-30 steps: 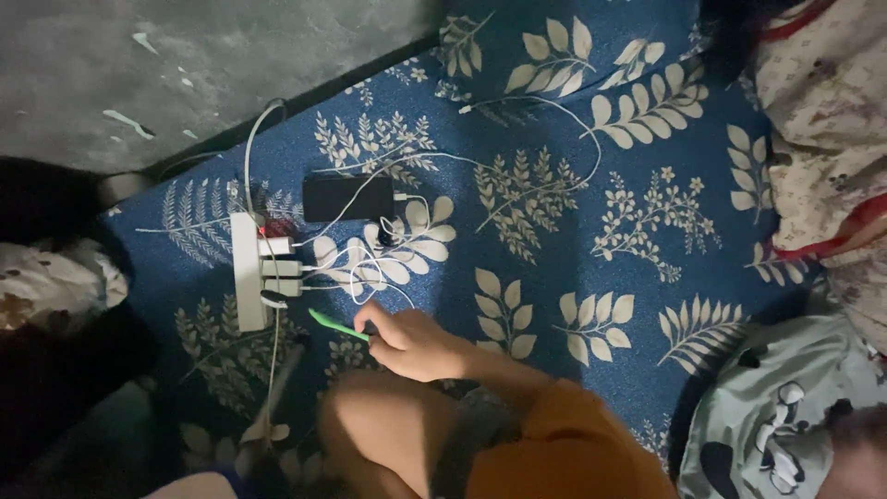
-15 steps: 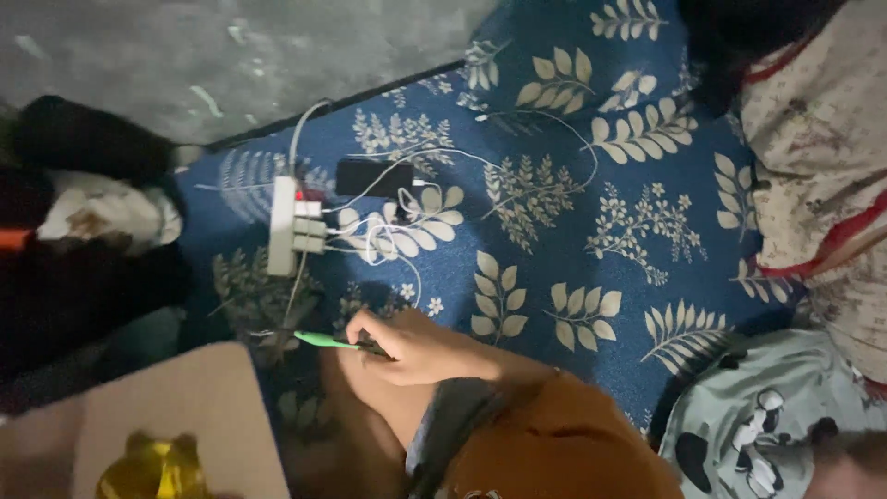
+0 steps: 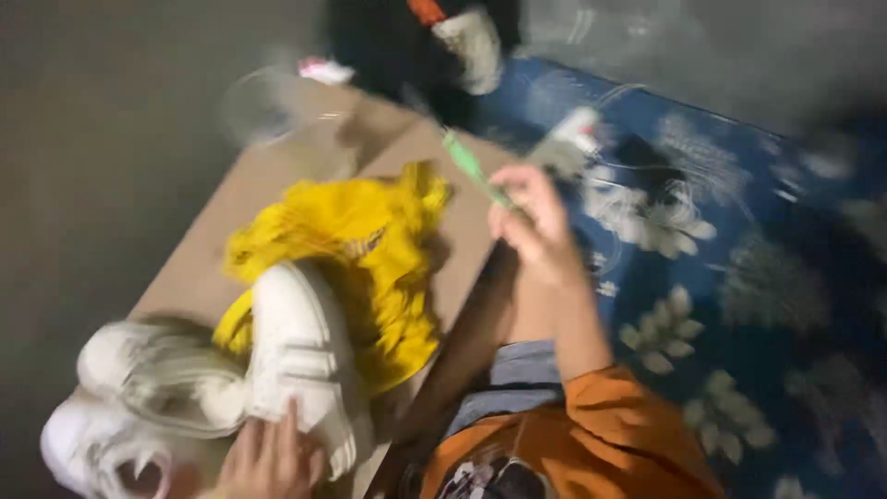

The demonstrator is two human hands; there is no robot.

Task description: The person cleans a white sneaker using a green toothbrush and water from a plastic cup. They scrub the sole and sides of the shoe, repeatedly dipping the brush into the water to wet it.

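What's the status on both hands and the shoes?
Right hand gripping thin green tool. Left hand on white shoe, second shoe alongside. Yellow cloth bunched on cardboard beneath. Picture blurred.
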